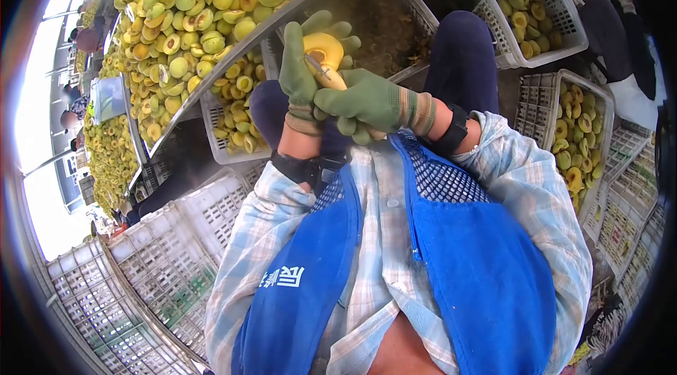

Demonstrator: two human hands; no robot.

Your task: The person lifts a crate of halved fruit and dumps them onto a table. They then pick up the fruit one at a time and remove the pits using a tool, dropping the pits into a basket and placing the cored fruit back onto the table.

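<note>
My left hand (300, 79), in a green glove, holds a halved yellow fruit (324, 46) in its palm, with the fingers curled around it. From the right, my right hand (377, 100), also gloved in green, is closed around a small tool (331, 80) with a pale handle and a metal end. That metal end rests on the cut face of the fruit, at its hollow. Both hands are close together above my knees.
A large heap of halved fruit (204, 1) lies behind a metal edge (233, 58) at the upper left. Fruit-filled crates (546, 58) stand at the right, and stacked crates (166, 262) at the lower left. Another person's leg (606, 33) shows at the upper right.
</note>
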